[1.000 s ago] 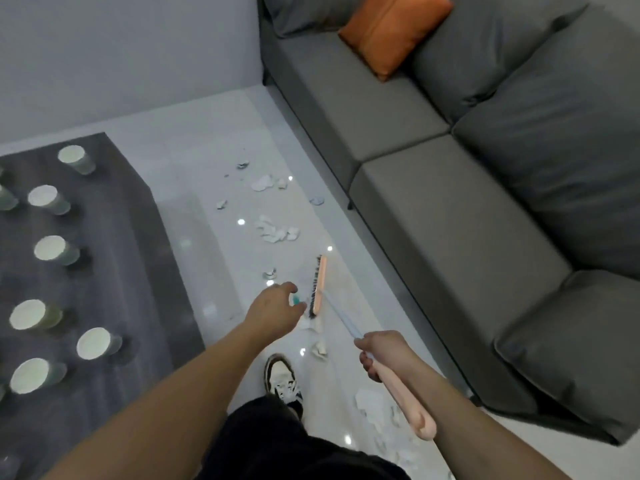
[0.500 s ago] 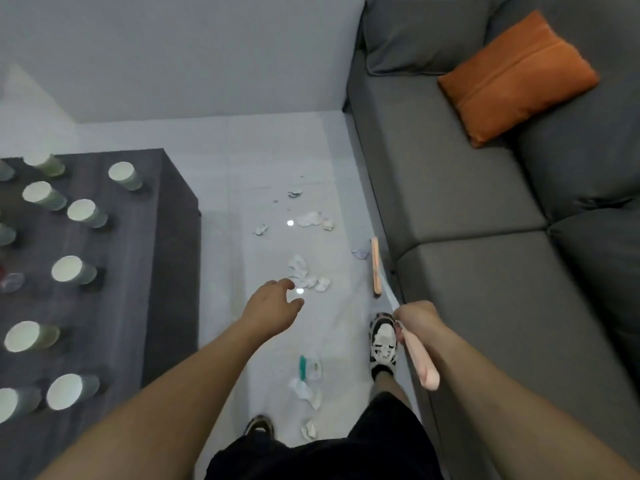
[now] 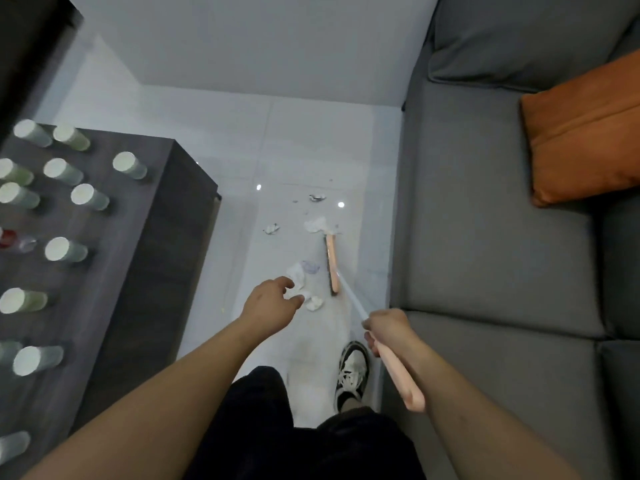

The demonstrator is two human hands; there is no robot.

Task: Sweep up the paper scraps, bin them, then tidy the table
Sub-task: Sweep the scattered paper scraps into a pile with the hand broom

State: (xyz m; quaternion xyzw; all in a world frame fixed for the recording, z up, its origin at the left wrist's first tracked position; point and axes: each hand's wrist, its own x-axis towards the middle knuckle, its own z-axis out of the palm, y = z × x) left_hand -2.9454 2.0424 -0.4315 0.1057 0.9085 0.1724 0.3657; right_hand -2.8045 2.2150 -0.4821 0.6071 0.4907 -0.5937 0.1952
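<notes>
Right hand [image 3: 386,329]: lower centre-right of the frame, fingers wrapped round the pink handle of the broom [image 3: 398,372].
Broom head [image 3: 331,265]: centre of the frame, on the white floor [image 3: 214,133], just beside the grey sofa [image 3: 485,237].
Left hand [image 3: 268,304]: centre, fingers loosely spread, holding nothing, above the floor.
Paper scraps [image 3: 316,225]: centre; one clump at the far end of the broom head, others [image 3: 298,273] left of it.
Table [image 3: 114,271]: left side, dark, carrying upright paper cups [image 3: 65,249].
Cushion [image 3: 585,133]: orange, right edge, on the sofa.
</notes>
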